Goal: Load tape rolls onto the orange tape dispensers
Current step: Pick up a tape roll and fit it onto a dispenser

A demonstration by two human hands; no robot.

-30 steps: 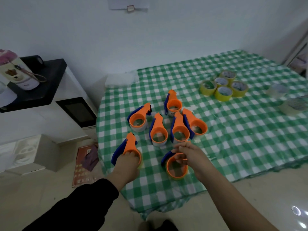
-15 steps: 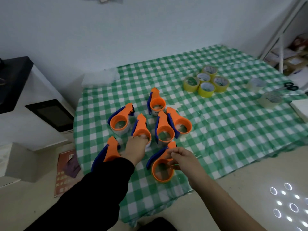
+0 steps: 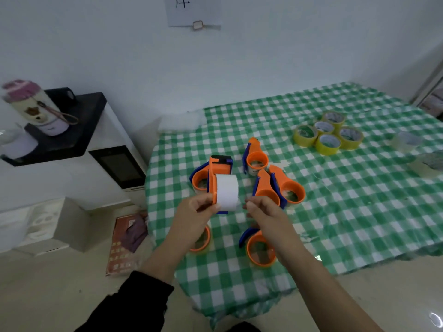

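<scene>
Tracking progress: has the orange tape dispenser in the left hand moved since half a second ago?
Yes. The left hand has lifted the orange tape dispenser up off the green checked tablecloth.

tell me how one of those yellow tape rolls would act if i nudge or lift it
The yellow tape rolls lie flat, holes up, on the checked cloth, so a nudge would probably slide one, not roll it. They sit bunched together, so its neighbours would likely shift too. Lifted, the thick ring probably stays stiff.
</scene>
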